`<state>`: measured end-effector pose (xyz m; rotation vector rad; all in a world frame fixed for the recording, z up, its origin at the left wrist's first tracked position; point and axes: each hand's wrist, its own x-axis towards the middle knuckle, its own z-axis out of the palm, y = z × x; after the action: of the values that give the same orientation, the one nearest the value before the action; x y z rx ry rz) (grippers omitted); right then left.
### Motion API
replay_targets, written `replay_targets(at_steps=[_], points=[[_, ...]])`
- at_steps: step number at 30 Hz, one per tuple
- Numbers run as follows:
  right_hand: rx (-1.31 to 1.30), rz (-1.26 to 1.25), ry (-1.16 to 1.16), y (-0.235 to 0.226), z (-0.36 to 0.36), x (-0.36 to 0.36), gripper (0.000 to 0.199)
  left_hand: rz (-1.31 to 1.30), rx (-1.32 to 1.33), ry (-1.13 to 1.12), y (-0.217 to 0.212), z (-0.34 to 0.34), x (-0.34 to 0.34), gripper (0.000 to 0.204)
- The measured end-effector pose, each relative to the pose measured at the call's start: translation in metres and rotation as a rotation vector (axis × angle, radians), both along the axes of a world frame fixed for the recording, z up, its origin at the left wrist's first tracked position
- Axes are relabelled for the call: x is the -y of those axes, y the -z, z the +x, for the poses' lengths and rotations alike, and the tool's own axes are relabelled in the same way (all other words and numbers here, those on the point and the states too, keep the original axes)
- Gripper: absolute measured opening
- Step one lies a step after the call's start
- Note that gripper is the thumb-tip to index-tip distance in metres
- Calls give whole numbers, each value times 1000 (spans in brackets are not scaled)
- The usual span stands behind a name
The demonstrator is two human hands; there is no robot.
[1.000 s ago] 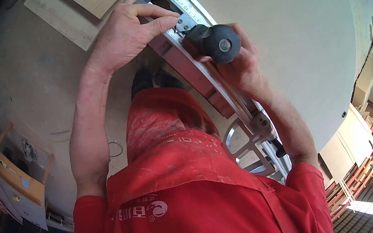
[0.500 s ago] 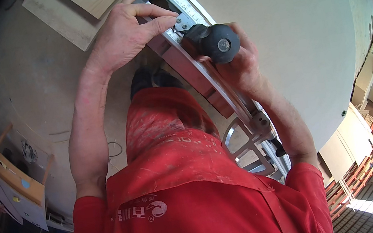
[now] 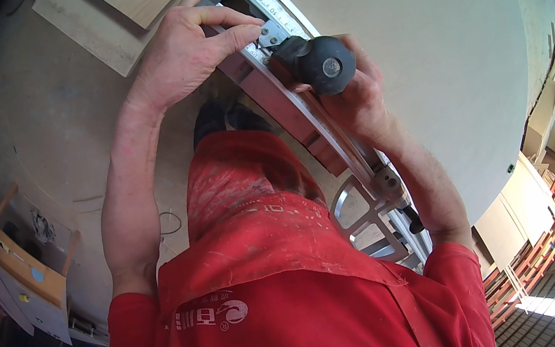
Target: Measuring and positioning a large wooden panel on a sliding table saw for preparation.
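While the right hand [image 3: 360, 100] curls around the black knob [image 3: 319, 67], its fingers closed on it from behind, the left hand [image 3: 191, 50] lies across the near end of the metal rail [image 3: 329, 133]. That left hand is half closed, thumb and forefinger pinching toward a small silver stop [image 3: 271, 33] that sits on the rail just beside the knob. The knob stands on the rail's top face, close to its far end, and a ruled scale [image 3: 277, 2] runs along the rail past it. To the rail's right lies a big pale sheet [image 3: 432, 57], its edge against the rail. Left of the rail, beyond the left hand, lie wooden offcuts [image 3: 104, 20] on the floor. Below the rail, a grey bracket [image 3: 362, 214] shows near the person's red overalls [image 3: 260, 248].
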<state>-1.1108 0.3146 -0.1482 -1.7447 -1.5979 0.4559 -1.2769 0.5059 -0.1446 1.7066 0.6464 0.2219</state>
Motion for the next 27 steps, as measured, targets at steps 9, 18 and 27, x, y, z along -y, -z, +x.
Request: replay_targets(at_steps=[9,18,27], points=[[64,2,0,0,0,1,36,35,47,6,5,-1,-3,19],[116,-151,-173,-110,24,-24,60,-24,85,10,8,-3,-2,20],[775,-443,-509,-145,1,-61,34,29,110,3,3,-3,-3,19]])
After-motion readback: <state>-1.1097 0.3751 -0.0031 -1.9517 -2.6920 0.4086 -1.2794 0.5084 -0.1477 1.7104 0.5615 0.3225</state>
